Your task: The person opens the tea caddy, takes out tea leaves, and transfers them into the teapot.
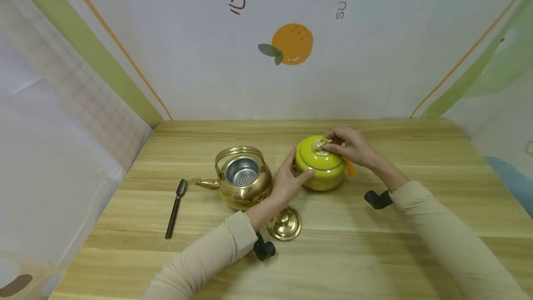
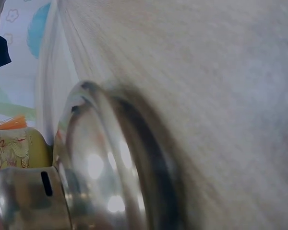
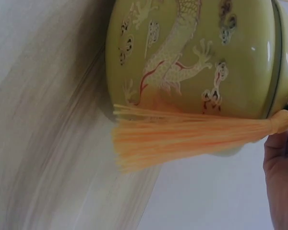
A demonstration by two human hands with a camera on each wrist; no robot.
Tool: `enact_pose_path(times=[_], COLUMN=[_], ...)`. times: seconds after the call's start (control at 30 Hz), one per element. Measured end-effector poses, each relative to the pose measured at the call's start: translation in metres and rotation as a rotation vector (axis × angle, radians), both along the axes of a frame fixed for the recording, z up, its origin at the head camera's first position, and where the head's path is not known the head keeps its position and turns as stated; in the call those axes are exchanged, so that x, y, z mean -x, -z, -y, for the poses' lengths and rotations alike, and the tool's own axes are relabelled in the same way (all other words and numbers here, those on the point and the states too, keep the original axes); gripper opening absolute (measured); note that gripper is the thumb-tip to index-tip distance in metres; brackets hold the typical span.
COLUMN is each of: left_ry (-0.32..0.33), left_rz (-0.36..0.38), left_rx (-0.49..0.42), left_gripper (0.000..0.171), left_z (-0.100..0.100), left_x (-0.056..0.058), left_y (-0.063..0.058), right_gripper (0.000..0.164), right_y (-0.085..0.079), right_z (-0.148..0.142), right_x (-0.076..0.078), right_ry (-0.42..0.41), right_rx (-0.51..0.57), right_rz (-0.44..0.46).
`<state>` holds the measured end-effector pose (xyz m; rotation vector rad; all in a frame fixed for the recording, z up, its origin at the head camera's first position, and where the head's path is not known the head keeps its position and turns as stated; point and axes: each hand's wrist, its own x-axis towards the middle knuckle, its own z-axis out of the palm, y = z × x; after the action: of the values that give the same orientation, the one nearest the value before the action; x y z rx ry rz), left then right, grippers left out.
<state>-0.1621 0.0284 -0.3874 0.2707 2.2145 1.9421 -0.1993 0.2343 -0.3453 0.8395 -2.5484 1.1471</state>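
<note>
A yellow lidded jar (image 1: pixel 322 180) stands on the table, with a dragon pattern showing in the right wrist view. My left hand (image 1: pixel 288 182) holds its left side, thumb across the front. With my right hand (image 1: pixel 351 146) I pinch the gold knob (image 1: pixel 319 146) on the jar's lid (image 1: pixel 307 155), which sits on the jar. An orange tassel (image 3: pixel 192 139) hangs below the right hand. Left of the jar is a brass teapot (image 1: pixel 238 196) without its lid, a perforated metal strainer (image 1: pixel 243 172) inside. The brass teapot lid (image 1: pixel 285 224) lies on the table, knob up, near the left wrist.
A dark-handled tea scoop (image 1: pixel 175 209) lies left of the teapot, close to its spout. The wooden table (image 1: pixel 341 263) ends at the back against a white printed cloth (image 1: pixel 354 78). Black wrist-camera mounts (image 1: pixel 263 246) show at both cuffs.
</note>
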Motion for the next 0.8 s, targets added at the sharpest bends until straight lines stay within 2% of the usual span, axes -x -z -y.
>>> enact_pose_path(times=[0.17, 0.5, 0.8], left_ry=[-0.002, 0.003, 0.006], left_rz=[-0.007, -0.025, -0.029], left_rx=[-0.008, -0.021, -0.029], left_gripper=[0.084, 0.084, 0.083], left_z=[0.000, 0.002, 0.000], left_x=[0.000, 0.002, -0.001], left_y=[0.000, 0.002, 0.002], right_gripper=[0.014, 0.021, 0.012], right_y=[0.005, -0.003, 0.002], right_z=[-0.006, -0.007, -0.011], right_x=[0.007, 0.013, 0.014], right_ry=[-0.035, -0.074, -0.118], right_rx=[0.010, -0.023, 0.034], right_rz=[0.026, 0.113, 0.135])
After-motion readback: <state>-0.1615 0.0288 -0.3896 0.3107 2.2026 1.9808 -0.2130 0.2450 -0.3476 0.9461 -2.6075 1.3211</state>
